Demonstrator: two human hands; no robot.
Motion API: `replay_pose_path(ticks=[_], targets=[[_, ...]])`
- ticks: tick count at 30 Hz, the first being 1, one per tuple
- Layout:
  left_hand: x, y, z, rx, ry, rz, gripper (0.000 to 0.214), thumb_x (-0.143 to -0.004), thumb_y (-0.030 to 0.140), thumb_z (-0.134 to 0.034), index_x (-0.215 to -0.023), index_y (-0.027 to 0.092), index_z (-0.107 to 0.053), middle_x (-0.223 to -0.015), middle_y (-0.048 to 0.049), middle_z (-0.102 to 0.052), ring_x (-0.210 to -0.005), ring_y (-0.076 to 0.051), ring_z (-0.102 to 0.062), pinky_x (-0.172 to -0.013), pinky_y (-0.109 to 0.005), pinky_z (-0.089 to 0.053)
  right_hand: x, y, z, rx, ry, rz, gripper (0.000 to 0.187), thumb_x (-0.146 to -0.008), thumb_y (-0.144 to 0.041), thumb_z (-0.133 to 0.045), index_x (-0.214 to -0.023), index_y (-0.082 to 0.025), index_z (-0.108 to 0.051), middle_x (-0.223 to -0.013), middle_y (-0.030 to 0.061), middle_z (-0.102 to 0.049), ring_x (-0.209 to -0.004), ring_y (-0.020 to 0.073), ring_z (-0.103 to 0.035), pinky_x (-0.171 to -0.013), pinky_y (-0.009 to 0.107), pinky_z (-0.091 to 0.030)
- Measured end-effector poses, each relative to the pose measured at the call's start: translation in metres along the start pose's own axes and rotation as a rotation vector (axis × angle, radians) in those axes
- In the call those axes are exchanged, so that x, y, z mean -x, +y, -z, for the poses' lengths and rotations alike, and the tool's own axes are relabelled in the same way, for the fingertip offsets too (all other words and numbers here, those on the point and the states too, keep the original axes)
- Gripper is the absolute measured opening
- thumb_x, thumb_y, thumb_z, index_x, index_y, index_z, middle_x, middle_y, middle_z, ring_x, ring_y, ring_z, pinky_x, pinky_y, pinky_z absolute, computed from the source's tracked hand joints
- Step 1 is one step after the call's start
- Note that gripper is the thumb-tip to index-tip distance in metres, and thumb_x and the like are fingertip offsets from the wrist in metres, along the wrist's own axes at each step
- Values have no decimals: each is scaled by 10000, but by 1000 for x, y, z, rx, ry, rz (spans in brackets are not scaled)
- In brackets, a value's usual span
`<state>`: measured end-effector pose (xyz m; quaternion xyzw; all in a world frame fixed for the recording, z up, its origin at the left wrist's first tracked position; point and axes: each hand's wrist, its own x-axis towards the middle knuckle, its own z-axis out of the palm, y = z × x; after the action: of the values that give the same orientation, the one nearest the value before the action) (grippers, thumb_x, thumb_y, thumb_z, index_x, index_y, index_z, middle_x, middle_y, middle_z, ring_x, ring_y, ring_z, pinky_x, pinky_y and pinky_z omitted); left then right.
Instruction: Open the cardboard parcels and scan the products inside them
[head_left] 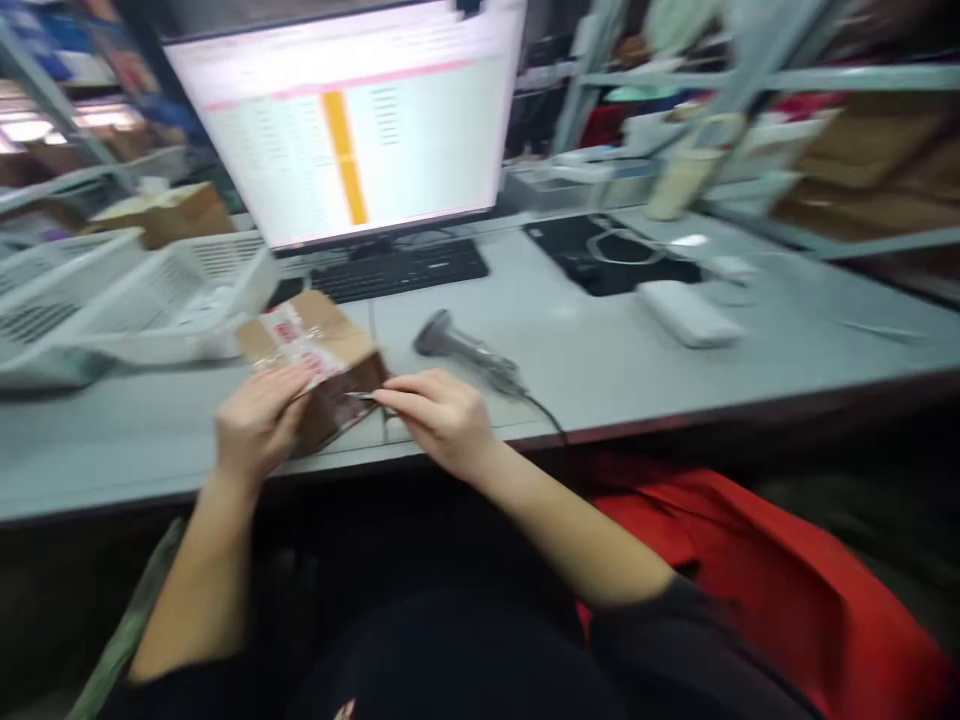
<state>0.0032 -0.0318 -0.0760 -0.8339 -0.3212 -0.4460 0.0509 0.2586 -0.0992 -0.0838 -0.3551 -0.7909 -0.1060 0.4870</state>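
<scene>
The left hand [259, 415] grasps a taped cardboard box [346, 345] at the front edge of the pale desk [600, 385], near the black keyboard [405, 270]. The right hand [439, 415] pinches a slim tool [361, 396], its tip at the box's side, while a handheld scanner [474, 354] lies just beyond that hand

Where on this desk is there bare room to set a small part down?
Bare desk shows between the gray scanner and the white oblong object, and in front of the white baskets, left of the left hand. It is crowded around the carton, hemmed by baskets, keyboard and scanner.
</scene>
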Motion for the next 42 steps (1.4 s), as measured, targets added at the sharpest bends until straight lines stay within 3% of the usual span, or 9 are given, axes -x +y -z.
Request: replay_pose_path(ticks=[2, 4, 10, 20, 24, 30, 38, 42], targets=[[9, -8, 24, -86, 18, -35, 229, -1038, 314, -610, -1169, 223, -774, -1169, -81, -796, -1134, -233, -752, -1065, -387, -582, 2, 3, -6, 63, 31, 48, 258, -1022, -117, -615, -1168, -222, -800, -1129, 55, -803, -974, 166, -711, -874, 300, -567], [5, -8, 29, -109, 38, -18, 266, -1057, 310, -571, -1204, 219, -774, -1186, -86, -795, -1130, -229, -760, -1033, -363, -599, 1, 1, -8, 147, 52, 72, 242, -1002, -108, -645, -1136, -234, -802, -1103, 46, -806, -940, 175, -697, -836, 309, -553], [-13, 6, 21, -164, 105, 2, 322, -1083, 357, -522, -1155, 195, -791, -1102, -82, -812, -1016, -202, -784, -932, -304, -616, -21, -15, -14, 257, 153, 94, 207, -987, -114, -676, -1099, -232, -804, -1044, 31, -805, -875, 186, -662, -772, 323, -521], [-13, 14, 19, -205, 113, -18, 327, -1092, 353, -510, -1161, 192, -787, -1098, -77, -814, -1005, -202, -792, -902, -304, -627, -34, -19, -29, 276, 147, 77, 216, -1014, -141, -643, -1108, -239, -811, -1055, 24, -804, -885, 180, -650, -779, 323, -504], [-11, 16, 21, -192, 138, -42, 307, -1084, 335, -529, -1161, 187, -787, -1093, -85, -813, -997, -206, -796, -885, -301, -634, -36, -9, -28, 332, 184, 66, 219, -1024, -168, -640, -1088, -267, -825, -1047, 13, -811, -883, 173, -662, -781, 318, -507], [-7, 19, 26, -175, 164, 1, 313, -1081, 347, -526, -1141, 198, -795, -1101, -80, -813, -1015, -209, -795, -908, -312, -646, -32, 16, -9, 395, 246, -70, 227, -1032, -195, -633, -1071, -283, -839, -1029, 15, -812, -872, 172, -692, -733, 306, -524], [-12, 23, 22, -202, 148, 6, 317, -1088, 338, -516, -1174, 191, -784, -1123, -86, -809, -1014, -207, -793, -900, -300, -631, -27, -22, -17, 225, 178, 63, 217, -999, -128, -662, -1102, -243, -815, -1044, 31, -806, -889, 182, -675, -780, 321, -530], [-11, 26, 18, -219, 138, -57, 285, -1081, 287, -531, -1184, 174, -772, -1125, -85, -808, -1034, -207, -790, -908, -297, -620, -33, -24, -25, 240, 123, 70, 216, -1012, -154, -657, -1119, -264, -809, -1062, 19, -806, -897, 176, -666, -792, 319, -518]])
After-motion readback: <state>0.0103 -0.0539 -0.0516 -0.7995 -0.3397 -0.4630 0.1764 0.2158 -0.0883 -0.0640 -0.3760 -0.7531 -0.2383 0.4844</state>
